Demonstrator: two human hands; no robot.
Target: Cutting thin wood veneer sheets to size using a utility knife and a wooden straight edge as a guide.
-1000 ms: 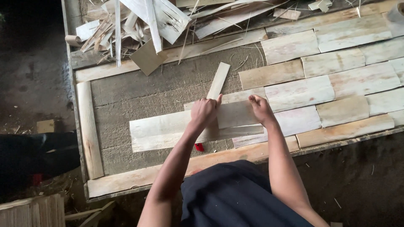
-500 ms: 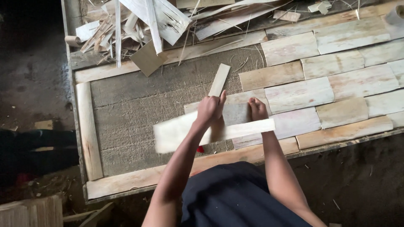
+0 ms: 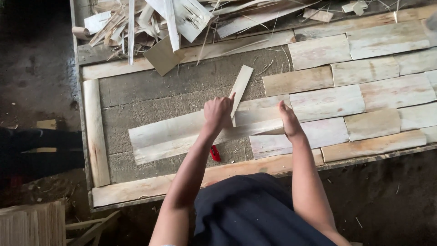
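A long pale veneer strip (image 3: 173, 134) lies slanted across the grey fibrous board (image 3: 150, 98). My left hand (image 3: 217, 111) grips its upper edge near the middle, index finger touching a narrow angled wood strip (image 3: 241, 82). My right hand (image 3: 289, 120) holds the long strip's right end, where it overlaps the laid veneer pieces (image 3: 327, 102). A small red tool (image 3: 215, 153) lies on the board just below my left wrist.
Rows of pale veneer pieces (image 3: 387, 91) cover the right half of the board. Wood borders run along the left (image 3: 95, 132) and near edge (image 3: 145, 187). Scrap strips and offcuts (image 3: 159, 20) are piled at the back. Stacked sheets (image 3: 32, 225) sit lower left.
The long veneer strip, held raised half a second ago, has come down and shifted left onto the board. Both hands followed it.
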